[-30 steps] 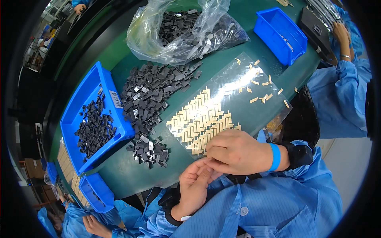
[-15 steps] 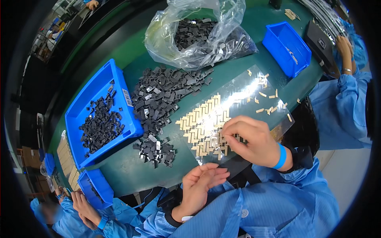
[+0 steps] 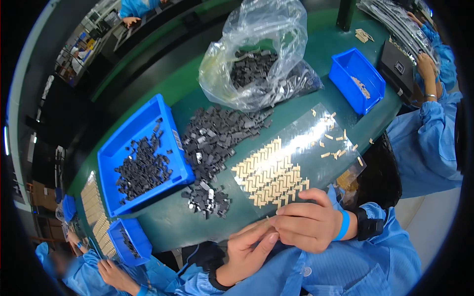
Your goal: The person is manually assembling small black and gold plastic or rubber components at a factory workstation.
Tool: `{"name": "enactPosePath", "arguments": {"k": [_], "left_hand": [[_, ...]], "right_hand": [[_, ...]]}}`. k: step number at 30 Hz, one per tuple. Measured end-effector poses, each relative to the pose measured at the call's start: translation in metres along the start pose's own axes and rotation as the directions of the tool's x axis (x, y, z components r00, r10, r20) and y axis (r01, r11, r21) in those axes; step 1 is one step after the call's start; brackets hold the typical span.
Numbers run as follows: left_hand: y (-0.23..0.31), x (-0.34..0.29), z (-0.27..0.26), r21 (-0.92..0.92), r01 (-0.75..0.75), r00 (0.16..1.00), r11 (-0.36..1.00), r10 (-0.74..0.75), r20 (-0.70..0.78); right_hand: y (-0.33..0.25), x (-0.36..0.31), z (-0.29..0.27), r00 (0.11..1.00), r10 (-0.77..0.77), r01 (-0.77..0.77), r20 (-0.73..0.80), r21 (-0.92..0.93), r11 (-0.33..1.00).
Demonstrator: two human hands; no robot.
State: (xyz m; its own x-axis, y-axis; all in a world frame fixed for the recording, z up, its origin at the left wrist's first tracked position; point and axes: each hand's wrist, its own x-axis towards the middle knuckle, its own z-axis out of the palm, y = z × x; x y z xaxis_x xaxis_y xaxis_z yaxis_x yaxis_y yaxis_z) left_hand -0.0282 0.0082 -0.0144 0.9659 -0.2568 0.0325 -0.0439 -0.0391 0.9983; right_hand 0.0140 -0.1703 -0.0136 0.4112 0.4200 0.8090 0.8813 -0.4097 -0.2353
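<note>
My right hand [image 3: 308, 224] is closed in a pinch at the near edge of the table, its fingertips meeting those of my left hand [image 3: 249, 251]. A small beige strip [image 3: 268, 220] shows between them; its far end is hidden by the fingers. My left hand is also closed, thumb against fingers, and what it holds is hidden. Just beyond both hands lies a clear plastic sheet [image 3: 308, 132], bearing a zigzag array of small beige pieces [image 3: 271, 172] in slanting rows. Loose beige pieces [image 3: 339, 154] are scattered on its right part.
Small black parts [image 3: 212, 140] are heaped left of the sheet, beside a large blue tray [image 3: 109, 170] of similar parts. Behind stands an open clear bag [image 3: 215, 74] of black parts. A blue bin [image 3: 345, 61] sits far right. Co-workers' hands [image 3: 116, 276] appear at both sides.
My right hand has moved from above the beige array down and toward me, meeting my left hand. My left hand's fingers have closed. The view has shifted slightly.
</note>
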Motion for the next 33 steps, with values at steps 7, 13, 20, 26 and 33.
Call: {"name": "enactPosePath", "arguments": {"k": [7,13,20,26,33], "left_hand": [[-0.005,0.005,0.009,-0.686,0.279,0.945,0.672,-0.318,0.073],[0.0,0.014,-0.001,-0.353,0.348,0.934,0.869,-0.286,0.216],[0.011,0.024,0.003,-0.158,0.22,0.975,0.962,-0.217,0.041],[0.015,0.02,0.005,-0.153,0.122,0.991,0.981,-0.13,-0.044],[0.025,0.021,0.007,0.159,0.08,0.996,0.984,-0.073,-0.051]], "right_hand": [[-0.006,0.007,-0.007,1.0,-0.002,0.0,-0.011,-0.136,0.991],[0.014,0.011,-0.013,0.913,0.374,-0.407,0.164,0.453,0.794],[0.02,0.008,-0.007,0.9,0.399,-0.425,0.174,0.55,0.719],[0.018,0.006,-0.004,0.945,0.313,-0.326,0.096,0.375,0.868],[0.018,0.007,-0.007,0.979,0.171,-0.19,0.114,0.186,0.964]]}}
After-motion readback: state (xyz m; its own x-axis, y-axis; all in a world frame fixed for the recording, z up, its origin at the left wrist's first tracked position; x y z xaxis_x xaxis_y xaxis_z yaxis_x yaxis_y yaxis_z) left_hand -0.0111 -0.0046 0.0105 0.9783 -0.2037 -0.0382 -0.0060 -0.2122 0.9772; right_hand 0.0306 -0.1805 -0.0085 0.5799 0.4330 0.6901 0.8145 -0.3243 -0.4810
